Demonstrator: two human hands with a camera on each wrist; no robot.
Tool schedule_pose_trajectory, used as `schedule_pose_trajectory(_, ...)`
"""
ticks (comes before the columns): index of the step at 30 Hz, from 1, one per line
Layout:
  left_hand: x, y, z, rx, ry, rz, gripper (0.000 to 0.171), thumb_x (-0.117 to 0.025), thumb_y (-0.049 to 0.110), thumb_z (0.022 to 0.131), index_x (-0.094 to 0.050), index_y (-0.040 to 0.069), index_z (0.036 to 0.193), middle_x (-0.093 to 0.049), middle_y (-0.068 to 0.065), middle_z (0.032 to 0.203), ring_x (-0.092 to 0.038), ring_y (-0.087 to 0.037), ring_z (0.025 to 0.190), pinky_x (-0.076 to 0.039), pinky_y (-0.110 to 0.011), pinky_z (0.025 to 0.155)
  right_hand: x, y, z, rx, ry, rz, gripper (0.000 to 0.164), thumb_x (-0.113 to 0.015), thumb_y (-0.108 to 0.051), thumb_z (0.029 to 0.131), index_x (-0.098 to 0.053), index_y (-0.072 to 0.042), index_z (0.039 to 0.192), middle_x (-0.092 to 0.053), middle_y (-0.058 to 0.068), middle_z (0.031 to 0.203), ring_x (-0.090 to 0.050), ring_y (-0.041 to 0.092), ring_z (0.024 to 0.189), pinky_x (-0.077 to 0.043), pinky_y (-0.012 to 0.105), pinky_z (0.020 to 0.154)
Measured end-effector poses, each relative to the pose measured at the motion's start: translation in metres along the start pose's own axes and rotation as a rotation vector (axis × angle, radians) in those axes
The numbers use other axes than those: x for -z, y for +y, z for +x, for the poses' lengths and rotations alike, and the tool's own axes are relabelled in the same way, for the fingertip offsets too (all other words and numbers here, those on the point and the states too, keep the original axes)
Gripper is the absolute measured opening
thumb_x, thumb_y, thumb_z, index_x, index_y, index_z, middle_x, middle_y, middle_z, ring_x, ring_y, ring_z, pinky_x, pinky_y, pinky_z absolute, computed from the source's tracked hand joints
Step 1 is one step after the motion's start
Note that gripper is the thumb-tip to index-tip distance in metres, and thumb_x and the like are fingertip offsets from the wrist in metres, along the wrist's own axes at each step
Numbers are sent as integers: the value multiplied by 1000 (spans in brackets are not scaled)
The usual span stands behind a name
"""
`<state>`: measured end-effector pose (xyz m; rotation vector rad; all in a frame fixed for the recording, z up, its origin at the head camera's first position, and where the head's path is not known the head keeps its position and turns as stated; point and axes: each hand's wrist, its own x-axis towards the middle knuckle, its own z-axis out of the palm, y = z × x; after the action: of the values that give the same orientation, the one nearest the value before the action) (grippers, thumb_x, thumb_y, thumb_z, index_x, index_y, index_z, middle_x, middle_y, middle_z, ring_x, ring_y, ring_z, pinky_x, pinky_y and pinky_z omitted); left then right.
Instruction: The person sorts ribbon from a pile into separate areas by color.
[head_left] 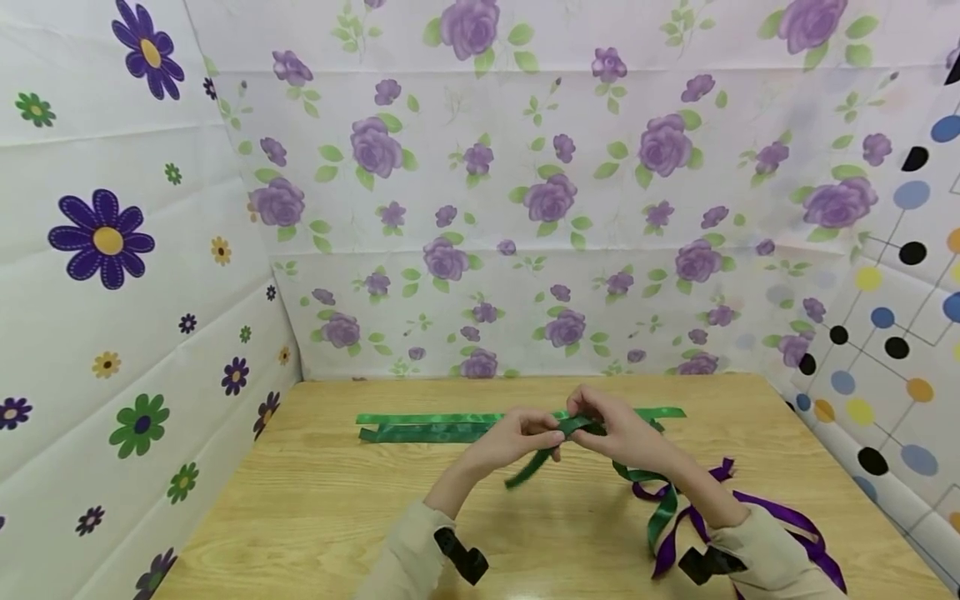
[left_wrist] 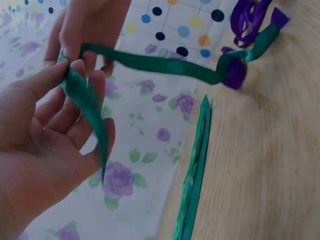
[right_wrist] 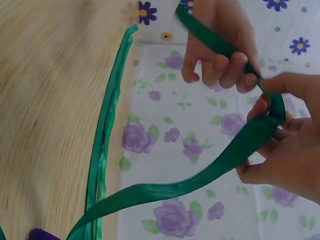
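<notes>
A dark green satin ribbon (right_wrist: pixel 245 143) is held up above the table, bent into a small loop between the two hands, its short loose end hanging from the left hand (head_left: pixel 517 435) and its long tail trailing down past the right hand (head_left: pixel 626 433). The left hand pinches it between thumb and fingers; the right hand grips it likewise, thumb against forefinger, fingertips close to the left's. Both wrists lean inward from cream sleeves (head_left: pixel 408 546), each bearing a small black device (head_left: pixel 461 556). Beyond the hands, a bright green glossy ribbon (head_left: pixel 427 418) and a darker green flat ribbon (head_left: pixel 431 433) lie side by side on the pale wood-grain table (head_left: pixel 322 517). The long tail meets tangled purple satin ribbon (head_left: pixel 667 553) near the right forearm. A white rose-printed cloth (head_left: pixel 510 158) hangs behind.
</notes>
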<state>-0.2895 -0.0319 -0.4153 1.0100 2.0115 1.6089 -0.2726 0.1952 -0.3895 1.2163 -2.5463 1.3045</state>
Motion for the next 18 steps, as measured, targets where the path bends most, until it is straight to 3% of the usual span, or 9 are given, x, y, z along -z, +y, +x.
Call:
schedule_pose_trajectory(4, 16, 1, -10, 20, 17, 59, 21, -56, 22, 99, -66, 4, 103, -68, -10, 84, -64, -13, 81, -49, -27, 80, 5, 4, -1, -40, -73, 135, 19, -62, -14, 95, -49, -8, 107, -52, 7, 93, -48, 13, 70, -42, 29, 63)
schedule_pose_trajectory(9, 36, 6, -23, 61, 27, 122, 20, -57, 21, 98, -65, 4, 104, -67, -16, 87, -63, -18, 79, -47, -30, 71, 9, 10, -2, -83, -125, 278, 17, -52, -14, 100, -47, -3, 113, -55, 11, 88, -48, 14, 68, -42, 34, 64)
schedule_pose_trajectory(14, 54, 5, -37, 87, 25, 176, 17, -59, 19, 97, -65, 4, 102, -66, -2, 84, -63, -20, 81, -48, -28, 71, 12, 19, -6, -151, -100, 272, 27, -47, -21, 103, -50, 0, 120, -59, 11, 100, -57, 13, 84, -48, 33, 74)
schedule_pose_trajectory(18, 66, 1, -48, 77, 15, 201, 17, -59, 19, 97, -66, 3, 99, -65, -6, 82, -61, -15, 75, -47, -29, 68, 13, 30, -9, -167, -94, 232, 29, -50, -20, 102, -54, 0, 123, -59, 15, 105, -61, 13, 89, -51, 32, 75)
